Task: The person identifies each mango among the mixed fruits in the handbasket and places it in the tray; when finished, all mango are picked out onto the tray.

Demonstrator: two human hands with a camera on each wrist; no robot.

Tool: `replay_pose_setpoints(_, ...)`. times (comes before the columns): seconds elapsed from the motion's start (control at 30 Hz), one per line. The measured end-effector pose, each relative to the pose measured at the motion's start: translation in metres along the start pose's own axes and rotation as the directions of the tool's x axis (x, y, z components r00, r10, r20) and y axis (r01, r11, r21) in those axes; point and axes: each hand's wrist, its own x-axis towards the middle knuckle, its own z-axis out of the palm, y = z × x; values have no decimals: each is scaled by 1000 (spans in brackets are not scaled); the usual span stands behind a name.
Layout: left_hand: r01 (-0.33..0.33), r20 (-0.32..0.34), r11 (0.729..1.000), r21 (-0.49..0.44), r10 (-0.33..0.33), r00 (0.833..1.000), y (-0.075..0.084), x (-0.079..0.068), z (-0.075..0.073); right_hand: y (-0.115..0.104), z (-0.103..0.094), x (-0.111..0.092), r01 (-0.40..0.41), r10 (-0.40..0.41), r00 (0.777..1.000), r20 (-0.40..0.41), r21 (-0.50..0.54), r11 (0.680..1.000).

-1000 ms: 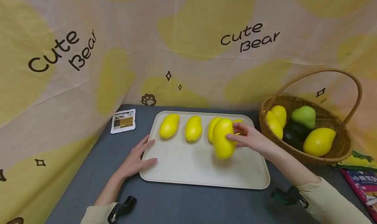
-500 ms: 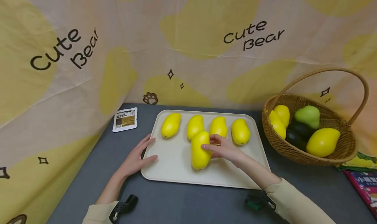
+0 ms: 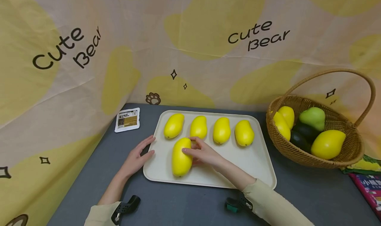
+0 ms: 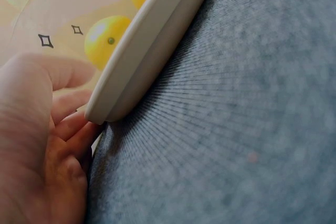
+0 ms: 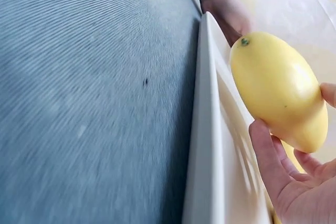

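Observation:
My right hand (image 3: 205, 155) holds a yellow mango (image 3: 181, 157) between thumb and fingers over the left front part of a cream tray (image 3: 226, 173). In the right wrist view the same mango (image 5: 278, 87) hangs above the tray, apart from its surface. Several more mangoes stand in a row along the tray's back half, among them the leftmost mango (image 3: 174, 125) and the rightmost mango (image 3: 244, 132). At the tray's left edge my left hand (image 3: 135, 160) rests with its fingers extended. The left wrist view has this hand (image 4: 52, 129) against the tray's rim (image 4: 142, 51).
A wicker basket (image 3: 275, 143) at the right holds yellow mangoes, a green pear-like fruit (image 3: 312, 118) and dark fruit (image 3: 300, 141). A white-edged packet (image 3: 127, 120) lies at the back left. A purple printed package (image 3: 367, 186) sits at the far right. Printed cloth hangs behind.
My right hand has carried the mango leftward and forward across the tray, from before the right-hand mangoes to the left front. My left hand has stayed at the tray's left edge.

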Motion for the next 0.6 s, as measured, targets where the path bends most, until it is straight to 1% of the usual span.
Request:
replay_pose_setpoints(0.17,20,-28,999,-26,-20,999,-2,0,0,1,14,12,0,0,1000,19,1,1000)
replay_pose_setpoints(0.33,3,-31,1000,-22,-4,1000,0,-1,-1,-1,25,20,9,-9,1000,13,-13,1000)
replay_pose_setpoints(0.5,10,-20,1000,-18,-11,1000,7,-1,0,-2,33,25,14,-15,1000,-11,-46,999)
replay_pose_setpoints(0.6,16,-16,999,-29,-16,1000,12,-1,0,-3,37,27,24,-27,999,-27,-94,995)
